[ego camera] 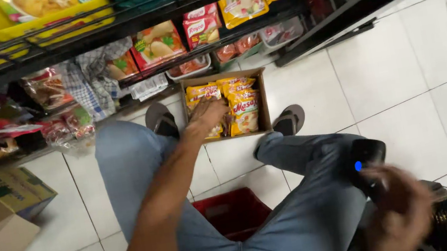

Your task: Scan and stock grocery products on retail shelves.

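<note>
Left arm was stretched forward, left hand (208, 112) laid with fingers spread on yellow snack packets (239, 104) inside a cardboard box (262, 96) on the floor (399, 90). Right hand (399, 214), blurred, was wrapped around a black scanner (366, 159) beside the right knee.

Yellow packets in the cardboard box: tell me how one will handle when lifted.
Yellow packets: probably light and floppy, since they look like thin, flat film pouches. Glossy film suggests they are somewhat slippery. Packed closely in the cardboard box, neighbours may shift as the left hand, resting on them, pulls one out.
</note>
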